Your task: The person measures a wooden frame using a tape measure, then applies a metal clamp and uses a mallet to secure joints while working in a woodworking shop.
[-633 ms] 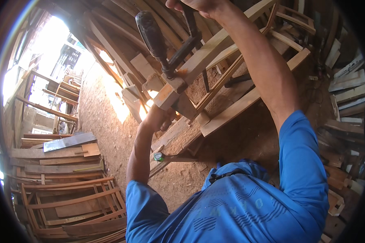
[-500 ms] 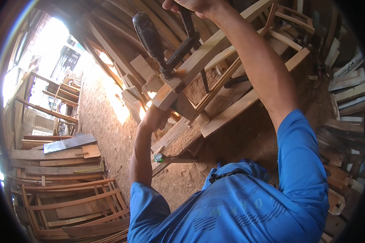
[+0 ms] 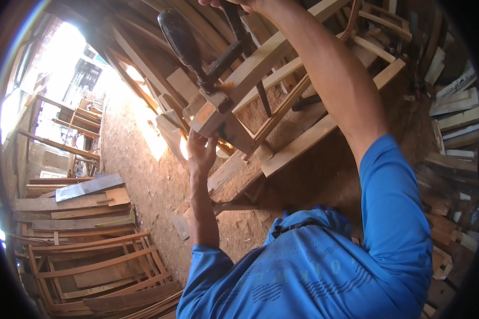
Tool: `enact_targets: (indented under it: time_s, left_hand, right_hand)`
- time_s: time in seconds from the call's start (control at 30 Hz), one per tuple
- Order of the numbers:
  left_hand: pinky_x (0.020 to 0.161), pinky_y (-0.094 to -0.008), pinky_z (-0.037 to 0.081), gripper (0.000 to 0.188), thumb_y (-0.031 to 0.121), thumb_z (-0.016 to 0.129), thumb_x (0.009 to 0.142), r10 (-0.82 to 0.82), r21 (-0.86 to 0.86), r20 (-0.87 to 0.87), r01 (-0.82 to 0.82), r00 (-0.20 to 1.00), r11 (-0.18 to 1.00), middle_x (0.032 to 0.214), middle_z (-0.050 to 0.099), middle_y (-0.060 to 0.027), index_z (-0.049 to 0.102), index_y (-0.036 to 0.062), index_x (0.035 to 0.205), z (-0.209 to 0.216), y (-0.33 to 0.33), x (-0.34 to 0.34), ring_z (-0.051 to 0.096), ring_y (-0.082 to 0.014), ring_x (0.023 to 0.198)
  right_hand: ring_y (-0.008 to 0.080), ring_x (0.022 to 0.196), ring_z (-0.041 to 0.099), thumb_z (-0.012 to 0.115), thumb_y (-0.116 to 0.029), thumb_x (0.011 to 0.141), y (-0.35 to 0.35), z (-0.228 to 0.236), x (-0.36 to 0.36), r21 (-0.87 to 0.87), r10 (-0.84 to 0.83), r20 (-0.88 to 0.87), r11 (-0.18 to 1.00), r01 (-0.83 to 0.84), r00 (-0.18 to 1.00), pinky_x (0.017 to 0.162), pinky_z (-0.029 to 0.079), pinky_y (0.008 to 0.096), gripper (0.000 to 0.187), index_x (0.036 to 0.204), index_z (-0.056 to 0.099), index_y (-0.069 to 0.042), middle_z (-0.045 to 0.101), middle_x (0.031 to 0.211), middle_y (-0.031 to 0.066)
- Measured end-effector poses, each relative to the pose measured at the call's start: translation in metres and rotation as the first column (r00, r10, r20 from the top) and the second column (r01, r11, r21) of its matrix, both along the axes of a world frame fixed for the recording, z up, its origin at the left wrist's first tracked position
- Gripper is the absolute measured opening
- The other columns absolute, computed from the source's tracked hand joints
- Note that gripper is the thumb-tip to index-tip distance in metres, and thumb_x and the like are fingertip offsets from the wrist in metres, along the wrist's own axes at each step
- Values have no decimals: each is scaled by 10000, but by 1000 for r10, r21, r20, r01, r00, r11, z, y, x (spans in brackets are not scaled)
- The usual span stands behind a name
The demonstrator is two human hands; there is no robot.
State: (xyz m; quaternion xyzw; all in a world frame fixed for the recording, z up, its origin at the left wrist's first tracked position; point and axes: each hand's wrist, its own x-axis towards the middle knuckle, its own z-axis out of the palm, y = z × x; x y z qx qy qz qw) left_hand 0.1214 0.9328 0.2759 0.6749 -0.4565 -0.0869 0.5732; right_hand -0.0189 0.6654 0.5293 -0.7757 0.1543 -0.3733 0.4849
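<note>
A clamp (image 3: 178, 40) with a dark bulbous handle and a threaded screw presses against the end of a pale wooden beam (image 3: 271, 56). Its metal bar runs down past the beam's side. At the top edge, partly cut off, my right hand (image 3: 242, 4) is closed around the upper end of that bar. My left hand (image 3: 201, 151) reaches up to the beam's near end, with thumb and fingers against its lower side; some fingertips are hidden behind the wood. Below the beam, a jointed wooden frame (image 3: 282, 119) rests on a sawdust-covered plank (image 3: 234, 181).
Slatted wooden frames (image 3: 98, 266) and boards (image 3: 80, 223) are stacked at the left. Long timbers (image 3: 143, 69) lean behind the clamp. Offcuts (image 3: 457, 127) pile up along the right. Sawdust covers the floor (image 3: 127, 122).
The clamp and the beam's near end have shifted left and slightly up. My left hand has risen, its fingers now higher against the beam. A green object on the plank is now out of sight.
</note>
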Motion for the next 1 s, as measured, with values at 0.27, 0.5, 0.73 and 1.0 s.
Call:
enact_targets:
  time_s: [0.27,0.5,0.73,1.0]
  left_hand:
    - [895,-333,550,465,123,683,895,153,107,188,-175,970,979,1136,692,-159,515,-39,1297,-6,-4,2,681,-236,1058]
    - [876,-331,565,476,103,675,891,119,-1,218,-122,969,993,1111,692,-174,501,-50,1307,-5,-4,3,689,-240,1034]
    - [863,-338,573,470,87,668,892,135,13,204,-140,970,990,1100,685,-184,493,-38,1310,-4,-1,6,688,-246,1031]
    - [891,-384,505,291,113,714,838,179,-75,474,-163,862,984,1097,674,-142,653,9,1103,-18,-4,21,649,-247,1030]
  right_hand:
    - [211,820,667,463,-687,928,-13,-5,16,-29,81,44,996,-80,996,774,511,336,804,1140,659,63,719,962,178]
    - [213,845,672,452,-696,927,-6,4,3,-50,70,13,996,-69,997,803,510,344,808,1130,669,56,723,971,171]
    - [216,874,678,438,-705,926,-7,7,7,-63,51,2,997,-51,999,836,509,353,814,1119,681,47,727,981,161]
    - [253,944,680,405,-717,926,-8,13,0,-108,-34,-113,994,22,993,951,475,412,781,1062,730,-19,726,990,180]
